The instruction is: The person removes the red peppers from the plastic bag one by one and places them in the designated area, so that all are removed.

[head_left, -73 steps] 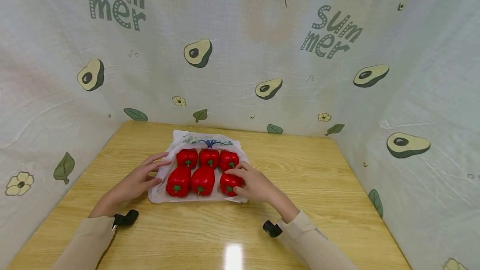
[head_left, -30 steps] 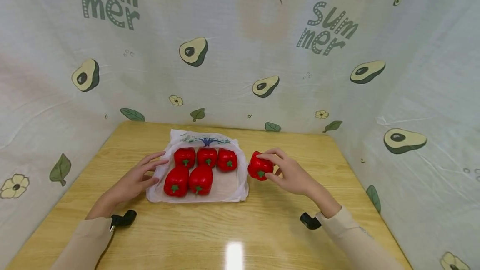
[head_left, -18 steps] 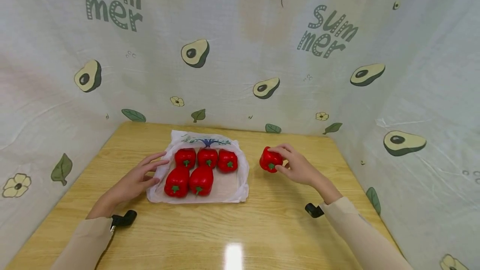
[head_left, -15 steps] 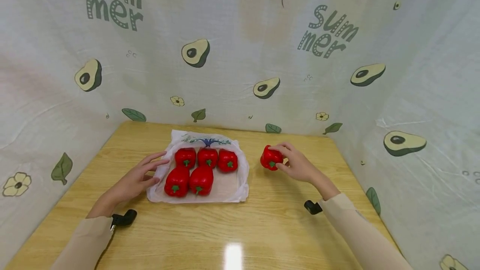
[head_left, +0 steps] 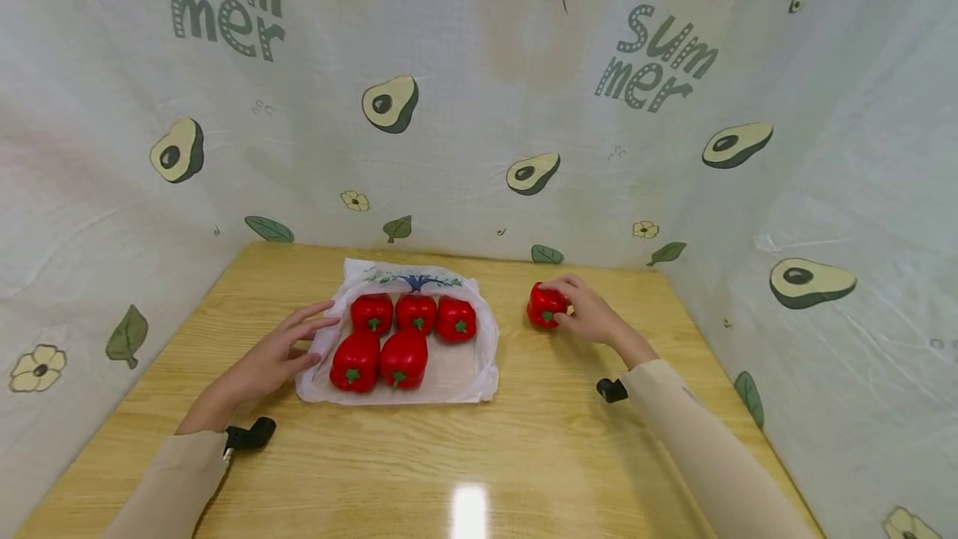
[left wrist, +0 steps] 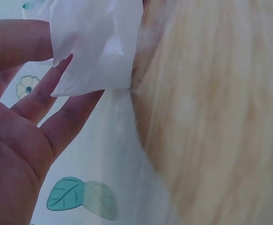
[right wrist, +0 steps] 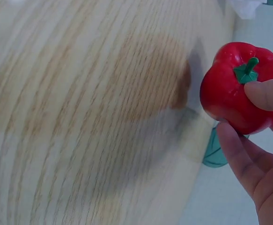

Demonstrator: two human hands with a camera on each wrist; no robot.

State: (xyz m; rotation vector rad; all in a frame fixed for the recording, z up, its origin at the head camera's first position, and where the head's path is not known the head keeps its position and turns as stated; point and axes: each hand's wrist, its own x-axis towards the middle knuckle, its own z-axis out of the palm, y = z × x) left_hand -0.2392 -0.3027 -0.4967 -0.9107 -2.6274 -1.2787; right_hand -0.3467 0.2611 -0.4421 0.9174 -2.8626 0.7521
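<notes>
My right hand (head_left: 587,313) grips a red bell pepper (head_left: 545,305) at the table's far right, just above or on the wood; in the right wrist view thumb and fingers (right wrist: 241,154) curl round the pepper (right wrist: 234,91). Several more red peppers (head_left: 404,331) lie in two rows on a white plastic bag (head_left: 464,373) at the middle. My left hand (head_left: 288,345) rests with straight fingers on the bag's left edge; the left wrist view shows the fingers (left wrist: 56,98) touching the bag (left wrist: 96,44).
The wooden table (head_left: 479,456) is enclosed by avocado-print fabric walls (head_left: 479,106) at the back, left and right. Small black wrist cameras (head_left: 250,435) sit near each sleeve. Bare wood lies in front of the bag and to its right.
My right hand has lifted one pepper off the bag's front right corner and carried it right and farther back. The left hand has stayed on the bag's edge.
</notes>
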